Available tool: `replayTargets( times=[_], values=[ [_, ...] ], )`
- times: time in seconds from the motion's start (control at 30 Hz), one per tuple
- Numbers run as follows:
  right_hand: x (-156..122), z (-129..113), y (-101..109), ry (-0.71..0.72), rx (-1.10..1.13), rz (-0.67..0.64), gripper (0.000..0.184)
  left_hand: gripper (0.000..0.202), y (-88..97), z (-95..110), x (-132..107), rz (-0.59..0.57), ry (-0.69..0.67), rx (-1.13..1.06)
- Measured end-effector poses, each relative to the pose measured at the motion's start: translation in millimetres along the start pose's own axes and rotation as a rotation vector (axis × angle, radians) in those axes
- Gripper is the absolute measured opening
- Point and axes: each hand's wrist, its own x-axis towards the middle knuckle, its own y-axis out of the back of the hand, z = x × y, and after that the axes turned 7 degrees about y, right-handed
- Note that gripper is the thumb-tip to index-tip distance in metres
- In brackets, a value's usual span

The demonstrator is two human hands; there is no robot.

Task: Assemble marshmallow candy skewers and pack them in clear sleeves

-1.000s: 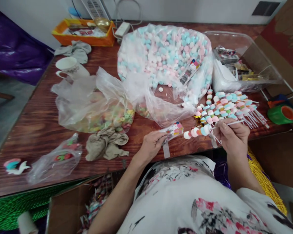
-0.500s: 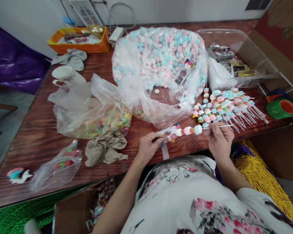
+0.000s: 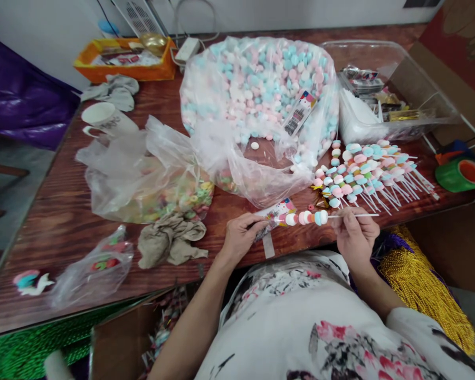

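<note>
My right hand [image 3: 356,235] pinches a white stick threaded with pastel marshmallows, the skewer [image 3: 314,217], held level just above the table's front edge. My left hand [image 3: 241,235] grips a small printed clear wrapper [image 3: 277,212], and the skewer's candy end touches the wrapper's mouth. A pile of finished marshmallow skewers [image 3: 366,169] lies on the table beyond my right hand. Behind it all sits a large clear bag of pink, blue and white marshmallows [image 3: 261,89], open toward me.
A clear bag of coloured ring candies [image 3: 150,174], a crumpled beige cloth [image 3: 170,240] and a small bag [image 3: 95,266] lie to the left. A white cup [image 3: 103,117], an orange tray [image 3: 122,58], a clear plastic box [image 3: 383,100] and green tape [image 3: 461,174] stand around.
My right hand has brought the skewer left and lower, until its candy end meets the wrapper in my left hand. The left hand has hardly moved.
</note>
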Motion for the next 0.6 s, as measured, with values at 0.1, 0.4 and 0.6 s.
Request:
replayTargets(
  times=[0.1, 0.4, 0.6],
  values=[
    [-1.1, 4.7, 1.3, 0.035, -0.041, 0.007, 0.014, 0.018, -0.3, -1.1, 0.2, 0.001, -0.005, 0.017],
    [3.8, 1.7, 1.4, 0.041, -0.025, 0.047, 0.011, 0.022, -0.4, -1.5, -0.6, -0.026, -0.014, 0.035],
    [-0.1, -2.4, -2.5, 0.108, 0.056, 0.002, 0.007, 0.023, -2.3, -0.5, -0.5, -0.031, 0.011, 0.025]
  ],
)
